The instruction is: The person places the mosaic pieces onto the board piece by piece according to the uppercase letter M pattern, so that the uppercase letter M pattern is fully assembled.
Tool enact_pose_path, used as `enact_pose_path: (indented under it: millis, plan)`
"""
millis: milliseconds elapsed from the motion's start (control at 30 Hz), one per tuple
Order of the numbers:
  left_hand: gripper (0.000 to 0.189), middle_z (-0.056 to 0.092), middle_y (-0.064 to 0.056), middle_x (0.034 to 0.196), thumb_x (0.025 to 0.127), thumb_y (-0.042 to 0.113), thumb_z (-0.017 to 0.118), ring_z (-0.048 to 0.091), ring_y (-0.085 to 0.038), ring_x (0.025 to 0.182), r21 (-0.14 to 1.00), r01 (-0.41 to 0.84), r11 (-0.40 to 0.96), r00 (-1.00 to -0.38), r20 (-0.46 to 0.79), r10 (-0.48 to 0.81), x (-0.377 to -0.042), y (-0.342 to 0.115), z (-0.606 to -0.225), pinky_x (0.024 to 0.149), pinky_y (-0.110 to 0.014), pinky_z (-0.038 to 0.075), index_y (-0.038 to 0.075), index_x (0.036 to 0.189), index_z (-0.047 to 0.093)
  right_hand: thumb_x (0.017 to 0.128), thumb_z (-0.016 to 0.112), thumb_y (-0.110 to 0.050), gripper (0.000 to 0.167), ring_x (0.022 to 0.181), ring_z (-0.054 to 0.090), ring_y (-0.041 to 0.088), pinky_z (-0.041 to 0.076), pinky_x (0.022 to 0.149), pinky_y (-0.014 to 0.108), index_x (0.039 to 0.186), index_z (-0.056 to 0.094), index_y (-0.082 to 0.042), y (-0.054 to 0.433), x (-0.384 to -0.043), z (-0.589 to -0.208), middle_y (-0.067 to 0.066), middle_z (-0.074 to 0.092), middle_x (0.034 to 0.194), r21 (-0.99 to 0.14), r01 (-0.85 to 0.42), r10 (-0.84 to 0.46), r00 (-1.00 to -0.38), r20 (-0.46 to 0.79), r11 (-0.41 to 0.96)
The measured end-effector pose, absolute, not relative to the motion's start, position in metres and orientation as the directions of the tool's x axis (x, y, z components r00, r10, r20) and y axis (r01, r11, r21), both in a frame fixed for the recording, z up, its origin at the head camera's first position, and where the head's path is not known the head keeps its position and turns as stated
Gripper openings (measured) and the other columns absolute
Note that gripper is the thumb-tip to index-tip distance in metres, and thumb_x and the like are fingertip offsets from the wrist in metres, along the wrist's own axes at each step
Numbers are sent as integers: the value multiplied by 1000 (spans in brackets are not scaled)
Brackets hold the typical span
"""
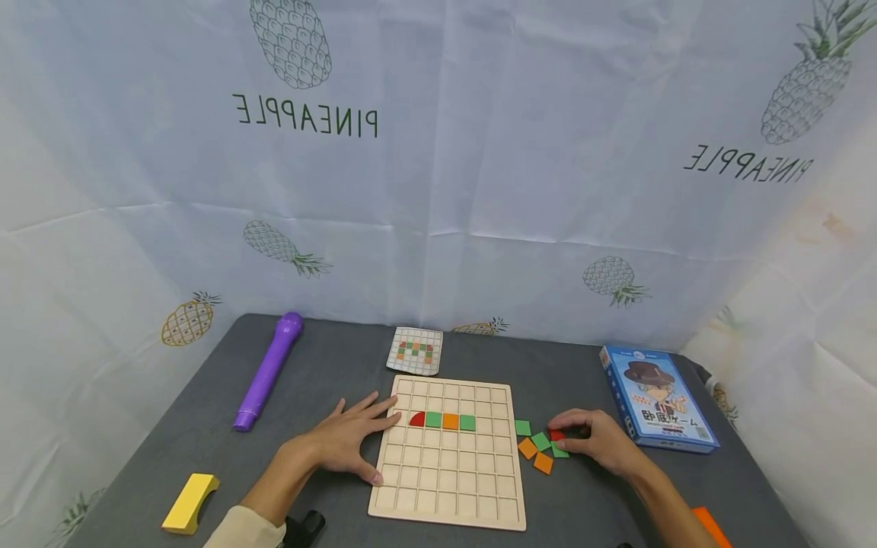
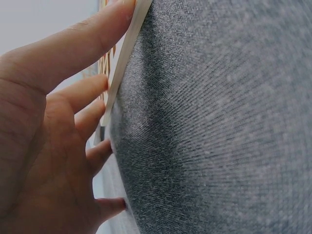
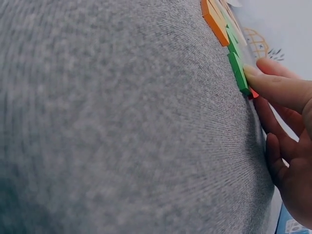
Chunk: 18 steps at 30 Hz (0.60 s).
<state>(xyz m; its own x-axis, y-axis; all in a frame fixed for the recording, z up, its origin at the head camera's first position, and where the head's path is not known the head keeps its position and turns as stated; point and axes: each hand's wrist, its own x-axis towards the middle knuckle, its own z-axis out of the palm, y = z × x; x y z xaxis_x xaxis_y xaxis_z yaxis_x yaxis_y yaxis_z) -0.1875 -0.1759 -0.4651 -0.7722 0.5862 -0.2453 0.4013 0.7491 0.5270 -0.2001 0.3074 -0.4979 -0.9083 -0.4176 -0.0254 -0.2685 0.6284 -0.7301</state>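
A pale wooden grid board (image 1: 447, 479) lies on the table. One row holds a red quarter-round piece (image 1: 418, 418), a green square (image 1: 433, 419), an orange square (image 1: 450, 421) and another green square (image 1: 467, 422). My left hand (image 1: 349, 439) spreads its fingers along the board's left edge, with the thumb (image 2: 73, 46) and two fingertips at the rim. Right of the board, my right hand (image 1: 599, 440) pinches a red piece (image 1: 556, 435) between thumb and forefinger. Loose green tiles (image 1: 540, 441) and orange tiles (image 1: 543, 463) lie beside and under those fingertips.
Behind the board lies a small pattern card (image 1: 415, 352) with coloured squares. A purple microphone-shaped stick (image 1: 267, 373) and a yellow arch block (image 1: 189, 504) are on the left. A blue game box (image 1: 658, 399) stands at the right, and an orange object (image 1: 711, 527) shows near the front.
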Motion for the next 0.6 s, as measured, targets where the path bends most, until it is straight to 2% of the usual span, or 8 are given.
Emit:
enact_pose_path:
  millis: [200, 433, 600]
  plan:
    - [102, 25, -5, 172, 72, 53, 88, 15, -41, 160, 532, 400, 746, -773, -242, 587, -187, -177, -466, 115, -83, 5, 19, 157, 43, 91, 77, -21, 18, 103, 56, -13, 49, 90, 14, 108, 81, -15, 306, -201, -496, 6, 74, 115, -718, -279, -427, -904, -29, 638]
    - [102, 25, -5, 172, 72, 52, 88, 15, -41, 160, 537, 393, 746, -775, -243, 583, -187, -177, -466, 116, -83, 4, 18, 157, 44, 90, 76, -12, 15, 99, 56, -8, 55, 82, 17, 104, 82, -9, 302, -201, -493, 13, 71, 112, -764, -283, -459, -888, -19, 580]
    - [102, 24, -5, 172, 72, 53, 87, 15, -41, 160, 537, 389, 749, -775, -248, 581, -188, -176, -466, 116, -82, 4, 19, 157, 43, 90, 77, -14, 16, 97, 58, -8, 55, 78, 18, 104, 82, -8, 302, -204, -491, 14, 72, 113, -758, -298, -466, -885, -10, 581]
